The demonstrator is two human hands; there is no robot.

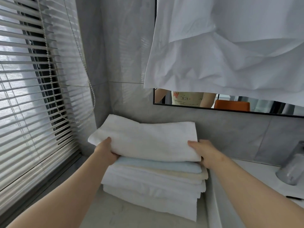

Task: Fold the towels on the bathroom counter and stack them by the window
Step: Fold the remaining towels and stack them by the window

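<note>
Head view, looking down along two bare forearms. Nearest, a pale worktop (pixel 98 216) is seen. On it sits a stack of folded towels (pixel 153 191), just beside the window blind (pixel 32 96) on the left.

One folded white towel (pixel 148 139) is held over the top of the stack. Its near edge appears to touch the layer below. The left hand (pixel 105 150) grips the near-left corner and the right hand (pixel 204 153) grips the near-right corner. On each hand the thumb lies on top, and the other fingers are curled underneath, mostly hidden.

The step in hand is judged to be setting this towel down. It would be done well if the towel were lowered flat and its edges lined up with the layers beneath. The fingers should then be slid out sideways so nothing is dragged askew. The top towel overhangs toward the blind, so a small shift to the right is advised.

Counted:
- Two hands.
- One held white towel.
- One pale blue towel (pixel 158 166) directly under it.
- One cream towel (pixel 185 174) below that.
- At least two white towels lower down; their folds make an exact number impossible to tell.

To the right, one blurred grey metallic object (pixel 294 168) stands on the worktop. Farther back, one mirror (pixel 263 106) is mounted on the grey wall and largely covered by one hanging white cloth (pixel 230 46).
</note>
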